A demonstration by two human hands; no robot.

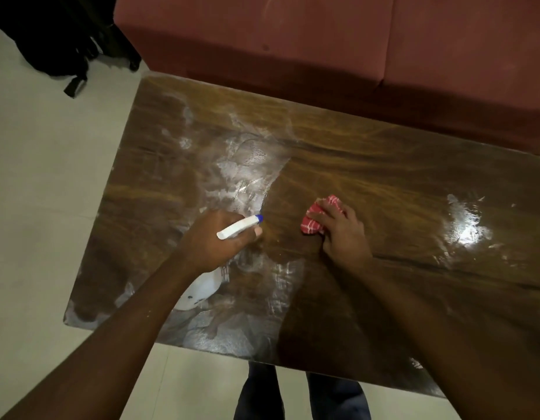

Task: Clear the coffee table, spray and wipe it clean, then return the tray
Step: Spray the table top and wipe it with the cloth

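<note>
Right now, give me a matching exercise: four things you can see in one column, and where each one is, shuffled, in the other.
Things:
1 spray bottle
2 red cloth
3 sofa
4 black bag

Places:
A on the floor, far left
B under the right hand
C in the left hand
D beyond the coffee table

Pairs: 1-C, 2-B, 3-D, 4-A

The coffee table (369, 165) is dark, streaky-grained wood with a glossy finish, wet and smeared white in patches. The cloth (315, 221) is woven red fabric with thin white checks. The spray bottle (202, 291) looks like smooth white plastic (blue nozzle tip), though mostly hidden.
</note>
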